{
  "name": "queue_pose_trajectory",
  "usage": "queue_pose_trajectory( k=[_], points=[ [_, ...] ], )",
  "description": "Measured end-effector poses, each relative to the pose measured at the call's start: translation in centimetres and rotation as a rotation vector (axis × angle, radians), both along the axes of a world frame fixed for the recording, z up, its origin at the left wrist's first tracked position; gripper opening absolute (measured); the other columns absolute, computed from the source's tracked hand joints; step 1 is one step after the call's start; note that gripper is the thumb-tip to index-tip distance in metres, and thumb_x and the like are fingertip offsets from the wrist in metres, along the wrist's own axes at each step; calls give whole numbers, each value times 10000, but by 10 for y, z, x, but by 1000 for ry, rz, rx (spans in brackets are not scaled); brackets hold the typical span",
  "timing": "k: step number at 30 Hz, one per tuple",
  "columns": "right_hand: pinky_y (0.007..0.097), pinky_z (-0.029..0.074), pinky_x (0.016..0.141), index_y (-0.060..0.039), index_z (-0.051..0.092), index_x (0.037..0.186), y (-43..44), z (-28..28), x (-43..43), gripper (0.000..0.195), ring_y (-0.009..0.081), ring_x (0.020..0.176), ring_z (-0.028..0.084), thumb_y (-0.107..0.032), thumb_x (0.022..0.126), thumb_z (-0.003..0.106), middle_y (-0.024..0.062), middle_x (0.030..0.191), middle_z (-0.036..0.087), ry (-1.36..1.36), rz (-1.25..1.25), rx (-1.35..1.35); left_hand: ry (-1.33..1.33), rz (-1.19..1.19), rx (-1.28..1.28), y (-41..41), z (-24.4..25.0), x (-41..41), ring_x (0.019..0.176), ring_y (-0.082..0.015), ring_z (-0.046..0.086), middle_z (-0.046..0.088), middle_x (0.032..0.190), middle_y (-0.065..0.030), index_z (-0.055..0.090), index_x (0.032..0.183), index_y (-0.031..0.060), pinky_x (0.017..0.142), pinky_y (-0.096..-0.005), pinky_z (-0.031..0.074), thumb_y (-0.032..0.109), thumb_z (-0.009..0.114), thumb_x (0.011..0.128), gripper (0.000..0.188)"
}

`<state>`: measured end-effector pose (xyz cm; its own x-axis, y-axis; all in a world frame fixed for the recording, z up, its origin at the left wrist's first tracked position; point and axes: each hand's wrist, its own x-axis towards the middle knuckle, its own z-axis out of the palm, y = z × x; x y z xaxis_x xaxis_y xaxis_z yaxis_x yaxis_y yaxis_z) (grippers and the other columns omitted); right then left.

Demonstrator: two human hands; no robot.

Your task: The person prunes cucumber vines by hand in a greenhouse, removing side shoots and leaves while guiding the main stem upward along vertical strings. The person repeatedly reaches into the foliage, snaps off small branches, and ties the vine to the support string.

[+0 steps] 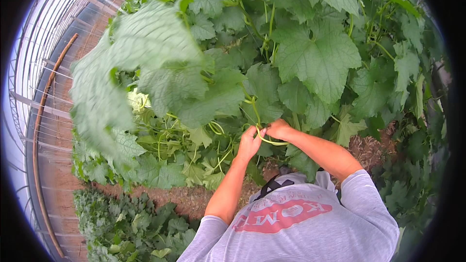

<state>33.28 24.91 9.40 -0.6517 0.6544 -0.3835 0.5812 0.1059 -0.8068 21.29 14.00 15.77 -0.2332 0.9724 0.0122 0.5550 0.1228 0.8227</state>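
Observation:
Both of my hands meet close together at a climbing plant, a little below the middle of the view. My left hand (250,142) has its fingers closed around a pale green vine stem (256,111). Close beside it, my right hand (279,129) touches the same spot with its fingertips; whether it grips the stem or something thin is too small to tell. The stem comes down from the leaves above, and a curved length of it (271,142) loops under my right hand. A broad lobed leaf (316,58) hangs above my hands.
Large blurred leaves (145,43) hang close to the camera at the upper left. Lower plants (127,225) grow at the bottom left beyond a strip of bare soil (182,197). A greenhouse frame (40,105) with a long brown pole (40,112) runs along the left. Dense foliage stands at right.

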Motion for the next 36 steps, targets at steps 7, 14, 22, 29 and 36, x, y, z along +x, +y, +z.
queue_pose_trajectory(
  k=[7,14,22,29,36],
  points=[
    [333,418,638,-156,630,1038,-1,-52,-11,332,124,795,559,-375,794,685,2,932,647,236,-191,-670,17,-61,19,-9,6,0,867,-183,612,644,964,-71,651,1047,33,792,-303,483,69,632,892,160],
    [374,428,760,-141,560,1175,33,-63,6,326,225,997,571,-358,946,477,81,1043,643,556,-402,-1037,-5,-6,-48,-24,12,-12,897,-163,608,638,977,-70,642,1059,7,824,-301,479,69,624,885,185],
    [430,458,582,-8,604,1040,43,128,105,224,321,705,631,-188,930,526,171,837,673,349,-244,-326,44,19,-81,-36,14,-12,906,-233,631,655,994,-105,652,1040,8,834,-328,490,76,637,895,160],
    [415,511,754,28,596,1075,14,248,46,275,360,858,635,-151,868,621,215,1008,635,689,-26,772,215,-86,43,-38,20,-7,832,-343,639,654,906,-182,656,933,-21,743,-373,505,96,655,878,129],
    [385,487,673,43,612,1022,23,233,-2,210,211,685,605,-102,873,584,213,797,656,575,109,352,485,-97,5,-38,13,-17,739,-407,631,628,769,-230,636,756,-10,628,-445,511,142,670,843,179]
  ],
)
